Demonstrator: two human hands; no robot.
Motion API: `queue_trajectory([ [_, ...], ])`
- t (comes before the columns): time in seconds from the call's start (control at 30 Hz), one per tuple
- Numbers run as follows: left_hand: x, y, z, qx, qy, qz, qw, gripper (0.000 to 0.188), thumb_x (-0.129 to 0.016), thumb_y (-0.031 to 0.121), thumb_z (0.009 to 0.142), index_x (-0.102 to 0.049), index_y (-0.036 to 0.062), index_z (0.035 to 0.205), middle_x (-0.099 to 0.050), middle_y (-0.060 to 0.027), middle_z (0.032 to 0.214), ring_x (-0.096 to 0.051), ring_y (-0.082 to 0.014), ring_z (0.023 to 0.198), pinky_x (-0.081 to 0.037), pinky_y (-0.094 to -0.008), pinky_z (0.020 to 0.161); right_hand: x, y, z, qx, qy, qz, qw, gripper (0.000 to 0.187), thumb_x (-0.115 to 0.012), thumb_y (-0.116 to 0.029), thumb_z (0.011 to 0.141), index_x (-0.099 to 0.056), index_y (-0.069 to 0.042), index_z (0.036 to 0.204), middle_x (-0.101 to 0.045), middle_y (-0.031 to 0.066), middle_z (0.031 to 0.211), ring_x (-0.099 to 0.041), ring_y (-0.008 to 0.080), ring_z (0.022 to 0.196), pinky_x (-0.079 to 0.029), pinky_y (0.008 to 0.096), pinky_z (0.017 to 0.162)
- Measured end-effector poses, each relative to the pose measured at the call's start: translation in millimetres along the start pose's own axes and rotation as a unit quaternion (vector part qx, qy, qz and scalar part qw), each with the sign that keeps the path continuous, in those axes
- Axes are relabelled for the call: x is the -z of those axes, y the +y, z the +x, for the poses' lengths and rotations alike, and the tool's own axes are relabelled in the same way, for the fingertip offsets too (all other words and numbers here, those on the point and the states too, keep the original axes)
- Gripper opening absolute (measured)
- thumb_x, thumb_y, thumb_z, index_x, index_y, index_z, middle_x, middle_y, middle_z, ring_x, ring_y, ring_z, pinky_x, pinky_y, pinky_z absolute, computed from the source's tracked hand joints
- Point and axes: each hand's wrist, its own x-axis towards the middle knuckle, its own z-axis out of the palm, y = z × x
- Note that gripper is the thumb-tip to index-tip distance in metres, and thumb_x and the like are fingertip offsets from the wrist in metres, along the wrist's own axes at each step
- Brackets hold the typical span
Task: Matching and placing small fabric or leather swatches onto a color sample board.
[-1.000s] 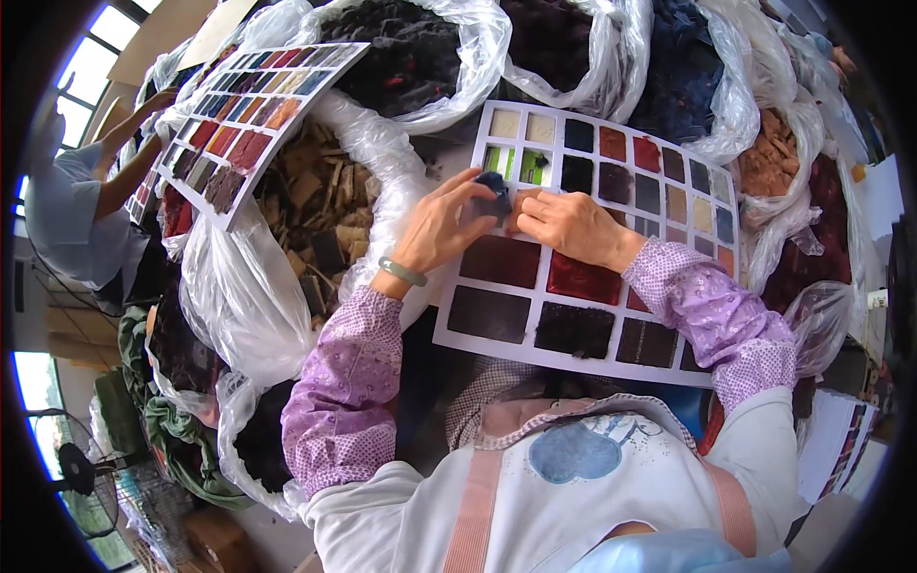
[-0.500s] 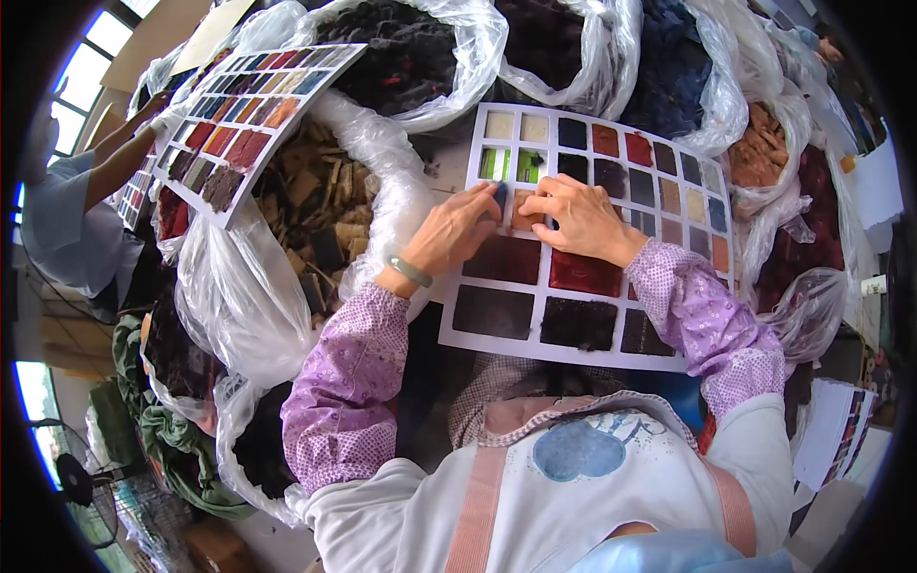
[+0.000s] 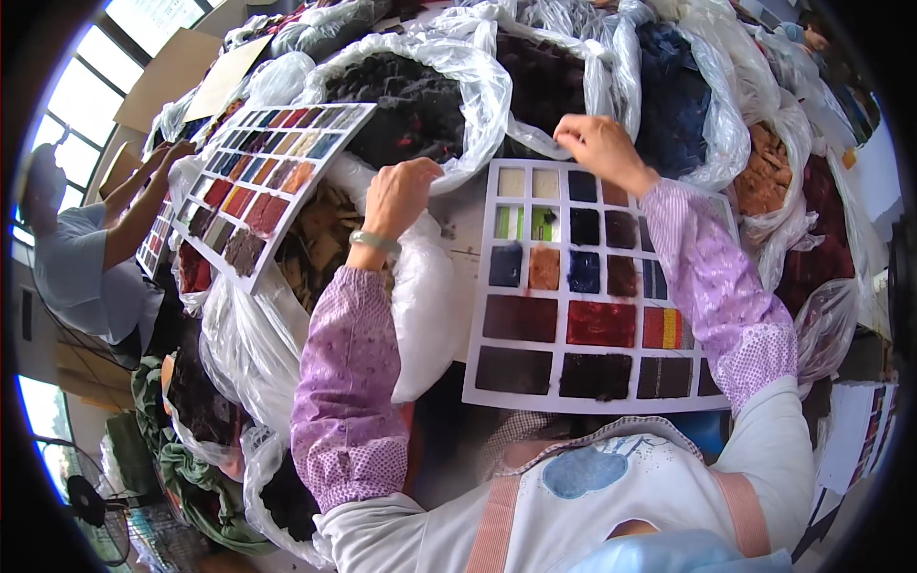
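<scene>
A white sample board (image 3: 470, 382) lies before me, its windows filled with fabric swatches in cream, green, navy, orange, brown, red and black. My left hand (image 3: 399, 196) is raised to the left of the board, in front of a plastic bag of black scraps (image 3: 401, 100). Its fingers are bent together and their tips are partly hidden. Over the board's far edge is my right hand (image 3: 604, 148), fingers curled in a pinch near the plastic rim of a bag of dark maroon scraps (image 3: 540, 81). Whatever either hand may hold is too small to see.
Another swatch board (image 3: 263, 172) leans at the left, over a bag of tan and brown pieces (image 3: 320, 229). Beyond it a person (image 3: 91, 239) works with raised hands. Bags of blue (image 3: 669, 105) and orange scraps (image 3: 764, 158) stand at the right. A fan (image 3: 86, 497) is at lower left.
Both hands have lifted off the board's swatches and moved away, the left toward the far left, the right to the far edge. A navy and an orange swatch now show uncovered.
</scene>
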Motion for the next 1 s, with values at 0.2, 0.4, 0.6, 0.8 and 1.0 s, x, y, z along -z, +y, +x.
queue_trajectory([
  [0.2, -65.3, -39.9, 49.6, 0.067, -0.085, 0.149, 0.983, 0.034, -0.059, 0.013, 0.068, -0.062, 0.0173, 0.102, -0.062, -0.0151, 0.09, -0.059, -0.0325, 0.085, -0.048, -0.0419, 0.073, -39.3, 102.4, 116.5, -0.173, 0.173, -0.078, 0.966, 0.043, -0.059, -0.036, 0.075, -0.052, -0.01, 0.109, -0.062, 0.0142, 0.093, -0.058, 0.0351, 0.087, -0.047, 0.0403, 0.075],
  [0.4, -17.1, -69.0, 97.5, 0.081, -0.124, 0.055, 0.987, 0.034, -0.057, 0.012, 0.068, -0.063, 0.0169, 0.101, -0.062, -0.0137, 0.096, -0.059, -0.0294, 0.089, -0.049, -0.0393, 0.073, -45.1, 110.3, 134.4, -0.16, 0.126, -0.071, 0.976, 0.016, -0.054, -0.02, 0.072, -0.06, -0.015, 0.087, -0.064, 0.0094, 0.079, -0.061, 0.03, 0.078, -0.047, 0.0406, 0.068],
  [0.6, -71.2, -77.0, 140.1, -0.013, 0.075, 0.239, 0.968, 0.019, -0.057, 0.011, 0.07, -0.064, 0.0176, 0.085, -0.056, -0.0045, 0.097, -0.045, -0.0244, 0.104, -0.036, -0.0411, 0.083, -57.4, 121.5, 132.1, -0.181, 0.025, 0.005, 0.983, 0.033, -0.06, -0.027, 0.072, -0.053, -0.017, 0.103, -0.061, 0.0115, 0.098, -0.056, 0.0308, 0.095, -0.045, 0.0398, 0.08],
  [0.8, -32.2, -57.6, 114.3, -0.008, 0.172, 0.154, 0.973, 0.024, -0.061, 0.015, 0.067, -0.054, 0.0111, 0.09, -0.059, -0.0083, 0.083, -0.056, -0.0289, 0.082, -0.044, -0.039, 0.068, -23.5, 107.2, 124.1, -0.196, 0.161, -0.004, 0.967, 0.027, -0.057, -0.024, 0.068, -0.052, -0.014, 0.094, -0.062, 0.0126, 0.087, -0.059, 0.0332, 0.084, -0.046, 0.0419, 0.071],
  [1.0, -9.6, 9.8, 60.5, -0.128, 0.1, 0.042, 0.986, 0.016, -0.061, 0.014, 0.073, -0.059, 0.0113, 0.089, -0.059, -0.0065, 0.079, -0.059, -0.027, 0.066, -0.048, -0.0351, 0.057, 37.1, 70.9, 83.5, 0.118, 0.234, -0.184, 0.947, 0.024, -0.052, -0.013, 0.073, -0.058, -0.01, 0.096, -0.062, 0.0102, 0.087, -0.06, 0.0275, 0.074, -0.049, 0.0346, 0.067],
])
